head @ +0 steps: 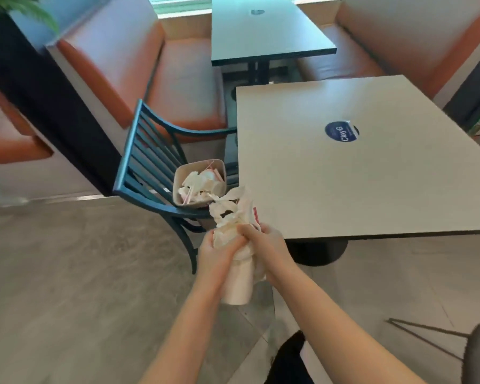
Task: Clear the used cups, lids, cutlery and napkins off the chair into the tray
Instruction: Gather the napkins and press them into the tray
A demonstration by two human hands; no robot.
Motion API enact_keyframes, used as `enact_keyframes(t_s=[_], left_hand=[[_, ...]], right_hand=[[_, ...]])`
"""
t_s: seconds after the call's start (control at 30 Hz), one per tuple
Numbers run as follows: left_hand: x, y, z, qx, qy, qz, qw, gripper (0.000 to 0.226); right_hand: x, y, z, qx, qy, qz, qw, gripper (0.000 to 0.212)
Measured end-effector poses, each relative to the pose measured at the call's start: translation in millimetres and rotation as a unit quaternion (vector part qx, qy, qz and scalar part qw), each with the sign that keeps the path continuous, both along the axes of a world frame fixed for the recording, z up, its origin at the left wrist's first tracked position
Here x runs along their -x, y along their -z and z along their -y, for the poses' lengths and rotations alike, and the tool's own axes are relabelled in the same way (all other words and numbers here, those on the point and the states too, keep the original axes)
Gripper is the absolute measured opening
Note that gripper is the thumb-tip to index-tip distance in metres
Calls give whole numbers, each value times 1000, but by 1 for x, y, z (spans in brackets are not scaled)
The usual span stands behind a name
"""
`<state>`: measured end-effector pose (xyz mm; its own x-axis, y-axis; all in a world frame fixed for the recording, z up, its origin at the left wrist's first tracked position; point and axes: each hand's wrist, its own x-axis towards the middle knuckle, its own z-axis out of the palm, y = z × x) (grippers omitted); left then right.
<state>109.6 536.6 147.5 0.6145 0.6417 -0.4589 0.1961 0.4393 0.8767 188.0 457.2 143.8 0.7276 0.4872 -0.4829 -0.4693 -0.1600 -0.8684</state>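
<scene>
We read one word — "ClayG" — on a round blue sticker (340, 131). It sat on the grey table (372, 189). Nothing else was legible.

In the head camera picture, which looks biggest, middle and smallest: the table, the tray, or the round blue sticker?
1. Table, by far the biggest.
2. Tray on the chair.
3. Blue sticker, smallest.
The tray and sticker sit about equally far from the camera, so that order seems fair.
</scene>
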Motion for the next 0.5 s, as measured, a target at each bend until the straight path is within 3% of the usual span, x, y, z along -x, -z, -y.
enact_keyframes(t_s=[0.27,0.5], left_hand=[[-73,-3,-125,-55,-72,3,996,37],[-140,20,-220,-134,-64,-35,988,58]], right_hand=[[-84,6,-141,-38,-89,17,995,38],[-149,28,-241,-29,-98,53,993,38]])
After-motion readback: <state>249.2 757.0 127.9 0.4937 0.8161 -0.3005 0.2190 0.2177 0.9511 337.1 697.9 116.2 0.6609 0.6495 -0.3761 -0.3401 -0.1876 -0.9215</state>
